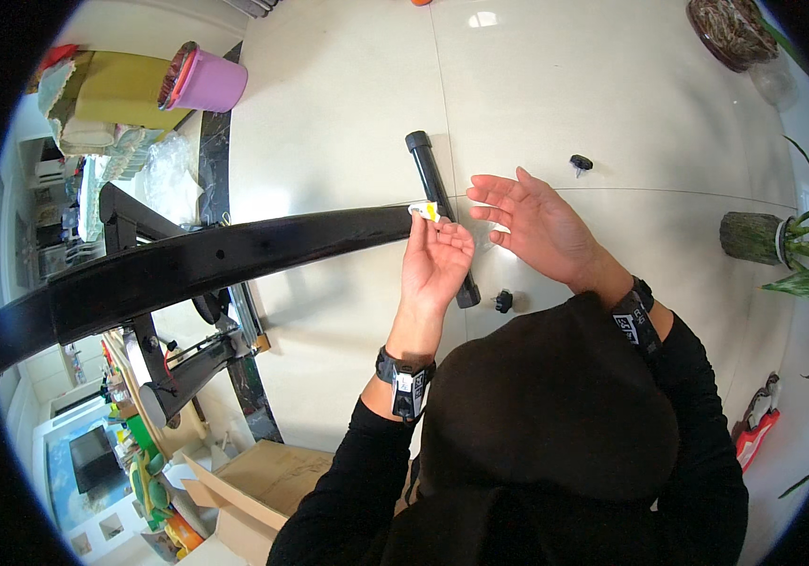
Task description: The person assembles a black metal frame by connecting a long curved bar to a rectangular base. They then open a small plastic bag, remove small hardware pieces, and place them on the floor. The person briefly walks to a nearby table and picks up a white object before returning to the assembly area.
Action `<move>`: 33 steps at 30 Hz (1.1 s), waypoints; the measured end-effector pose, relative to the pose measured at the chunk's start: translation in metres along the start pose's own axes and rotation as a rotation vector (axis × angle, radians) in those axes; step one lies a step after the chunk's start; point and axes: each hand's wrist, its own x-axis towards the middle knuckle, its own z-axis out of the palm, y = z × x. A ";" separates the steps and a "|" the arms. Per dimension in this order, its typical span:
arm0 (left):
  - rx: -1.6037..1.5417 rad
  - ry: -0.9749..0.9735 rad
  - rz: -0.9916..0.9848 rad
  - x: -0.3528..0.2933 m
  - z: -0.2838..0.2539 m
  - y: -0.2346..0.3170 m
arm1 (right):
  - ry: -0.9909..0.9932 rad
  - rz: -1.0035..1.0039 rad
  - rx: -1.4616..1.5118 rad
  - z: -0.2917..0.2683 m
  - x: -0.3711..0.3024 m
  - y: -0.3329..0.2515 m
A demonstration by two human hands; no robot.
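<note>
A long black curved metal beam (pixel 225 250) reaches in from the left, and its right end lies by the middle of a black crossbar tube (pixel 435 174) on the floor. At that end my left hand (pixel 433 264), palm up with curled fingers, has its thumb tip at a small white and yellow label (pixel 426 210). Whether the label is stuck to the beam is unclear. My right hand (pixel 546 226) is raised to the right of the tube, fingers apart and nothing in it. One black knob (pixel 581 165) lies beyond it; another black knob (pixel 504 301) sits near the tube's near end.
A pink bucket (pixel 211 81) stands at the far left. Open cardboard box (pixel 263 481) at lower left; black metal frame parts (pixel 183 377) above it. Potted plants (pixel 753 238) line the right side, along with a red-handled tool (pixel 756 437). Glossy tiles (pixel 329 123) cover the floor.
</note>
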 end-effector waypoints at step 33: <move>1.141 0.076 0.704 -0.028 0.007 -0.005 | 0.175 -0.147 -0.525 0.002 0.002 0.010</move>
